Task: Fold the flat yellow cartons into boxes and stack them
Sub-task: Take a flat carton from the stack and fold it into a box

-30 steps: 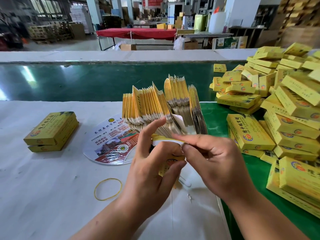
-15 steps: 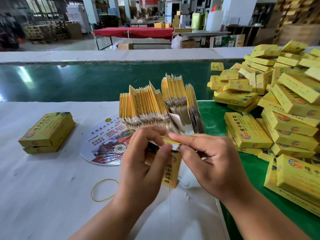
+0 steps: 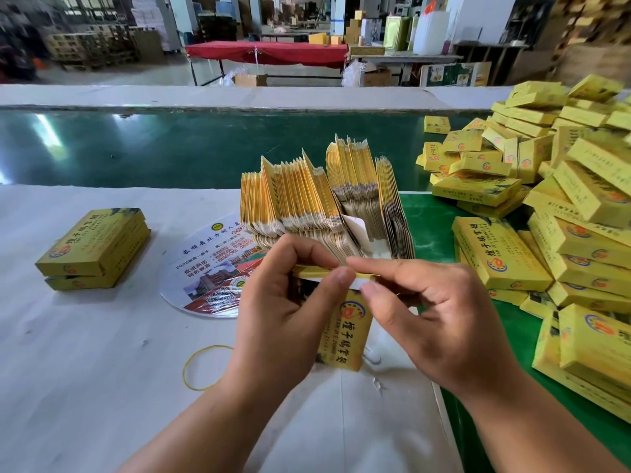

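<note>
Nearest to me, both of my forearms reach in from the bottom edge and meet over the white surface [image 3: 85, 387]. My left hand [image 3: 283, 315] grips a half-formed yellow carton [image 3: 345, 331] that stands on end, its printed face turned toward me; the fingers curl around its upper left side with the thumb pressed along the top edge. My right hand [image 3: 440, 322] pinches the white top flap [image 3: 358, 283] of that carton between thumb and forefinger, the other fingers loosely curled beneath. A yellow rubber band [image 3: 205, 367] lies flat on the surface just left of my left wrist. Behind the hands stands a fanned bundle of flat cartons [image 3: 321, 206], upright on their edges, partly covering a round printed fan [image 3: 205, 278]. Further left, well apart, two folded boxes [image 3: 95, 247] sit stacked one on the other. To the right, on green matting [image 3: 430, 216], a loose heap of finished boxes [image 3: 553, 199] rises toward the far edge. Beyond lies a dark green conveyor belt [image 3: 170, 145], then a workshop floor with a red-draped table [image 3: 269, 52].
</note>
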A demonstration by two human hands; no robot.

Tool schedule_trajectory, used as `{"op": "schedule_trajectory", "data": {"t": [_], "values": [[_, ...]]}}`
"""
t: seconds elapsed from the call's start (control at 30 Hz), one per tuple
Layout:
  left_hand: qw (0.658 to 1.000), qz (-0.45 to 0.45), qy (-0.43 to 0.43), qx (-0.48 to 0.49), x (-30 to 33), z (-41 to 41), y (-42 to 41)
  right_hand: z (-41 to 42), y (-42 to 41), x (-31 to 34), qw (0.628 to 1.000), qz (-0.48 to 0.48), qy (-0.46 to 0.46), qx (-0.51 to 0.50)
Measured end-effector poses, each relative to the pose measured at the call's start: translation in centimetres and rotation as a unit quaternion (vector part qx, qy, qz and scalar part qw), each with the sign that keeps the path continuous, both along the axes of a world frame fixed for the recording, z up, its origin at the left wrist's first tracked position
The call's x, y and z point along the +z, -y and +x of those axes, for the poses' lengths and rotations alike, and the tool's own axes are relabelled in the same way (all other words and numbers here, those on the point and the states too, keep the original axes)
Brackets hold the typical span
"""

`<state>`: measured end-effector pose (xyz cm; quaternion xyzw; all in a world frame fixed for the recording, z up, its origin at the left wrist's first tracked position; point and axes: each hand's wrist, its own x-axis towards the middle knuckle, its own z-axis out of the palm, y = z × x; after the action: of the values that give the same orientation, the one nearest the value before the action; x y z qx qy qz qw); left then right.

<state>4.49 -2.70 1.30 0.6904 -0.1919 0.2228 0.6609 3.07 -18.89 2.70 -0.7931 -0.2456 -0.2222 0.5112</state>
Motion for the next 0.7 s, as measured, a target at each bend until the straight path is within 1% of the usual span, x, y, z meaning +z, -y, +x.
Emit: {"op": "schedule_trajectory", "data": {"t": [0.17, 0.33, 0.57, 0.7], "values": [[1.000, -0.015, 0.004, 0.010, -0.12, 0.18, -0.03, 0.04, -0.06, 0.00, 0.999, 0.023, -0.029, -0.004], [1.000, -0.027, 0.014, 0.008, -0.15, 0.15, 0.02, 0.17, 0.01, -0.29, 0.997, 0.050, -0.049, 0.013], [1.000, -0.013, 0.021, 0.001, 0.11, 0.19, 0.01, 0.22, 0.07, -0.16, 0.996, 0.058, -0.054, 0.051], [0.999, 0.016, 0.015, -0.041, -0.02, 0.04, -0.27, 0.17, 0.33, -0.03, 0.993, 0.060, -0.085, 0.062]]}}
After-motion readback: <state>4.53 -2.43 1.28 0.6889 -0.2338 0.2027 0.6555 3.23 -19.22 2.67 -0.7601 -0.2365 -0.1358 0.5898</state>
